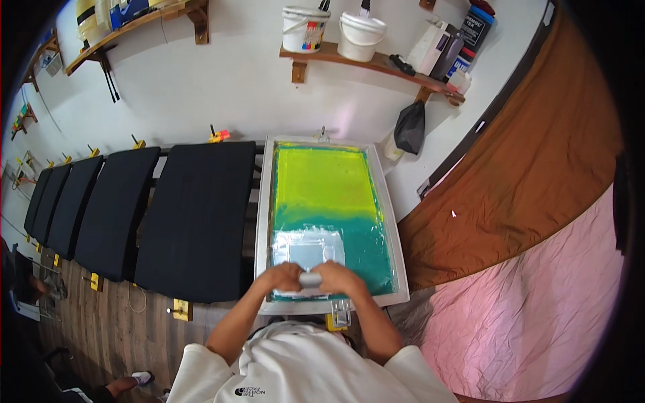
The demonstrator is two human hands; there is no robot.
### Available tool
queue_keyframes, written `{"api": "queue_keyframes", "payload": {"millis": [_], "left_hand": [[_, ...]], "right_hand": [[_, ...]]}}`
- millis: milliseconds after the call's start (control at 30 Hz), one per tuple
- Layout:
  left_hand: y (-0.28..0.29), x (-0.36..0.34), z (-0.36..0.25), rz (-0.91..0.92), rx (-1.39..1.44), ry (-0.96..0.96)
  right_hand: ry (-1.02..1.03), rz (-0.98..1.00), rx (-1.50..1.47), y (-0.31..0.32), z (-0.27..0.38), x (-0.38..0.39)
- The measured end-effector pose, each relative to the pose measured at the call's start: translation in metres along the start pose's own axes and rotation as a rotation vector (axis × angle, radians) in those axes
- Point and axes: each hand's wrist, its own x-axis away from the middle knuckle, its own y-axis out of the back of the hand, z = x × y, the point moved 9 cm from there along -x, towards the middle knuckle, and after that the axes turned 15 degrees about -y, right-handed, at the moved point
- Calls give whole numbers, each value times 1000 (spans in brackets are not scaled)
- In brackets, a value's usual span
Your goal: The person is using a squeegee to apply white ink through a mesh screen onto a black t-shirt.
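Note:
A screen-printing frame [264, 221] with a white border lies flat in front of me, its mesh yellow-green at the far end and teal nearer. White ink [308, 247] is spread over the near part of the mesh. My left hand [281, 277] and my right hand [338, 277] both grip a grey squeegee [310, 279] held across the near edge of the mesh, just in front of the white ink patch. The squeegee blade is hidden under my hands.
A row of several black pallets [195, 221] runs off to the left on yellow clamps. Wall shelves hold two white buckets [361, 35] and containers. A black bag [410, 127] hangs at the right. An orange and pink curtain [537, 221] fills the right side.

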Motion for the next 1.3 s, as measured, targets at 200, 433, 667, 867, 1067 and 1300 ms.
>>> {"api": "queue_keyframes", "payload": {"millis": [200,433,667,867,1067,1300], "left_hand": [[62,-27,11,-329,-204,-34],[6,20,-23,-627,-139,-143],[-12,30,-44,-280,-137,-43],[42,-6,-6,-451,-322,2],[13,17,-20,-671,-369,-108],[-15,35,-50,-525,-272,-71]], "right_hand": [[-63,-206,53,50,-8,-43],[4,-464,-54,2,-3,17],[-94,-236,1,-15,-1,40],[-112,-352,60,34,-4,-18],[-1,-506,-29,7,-4,8],[-105,-239,42,-18,-8,44]]}}
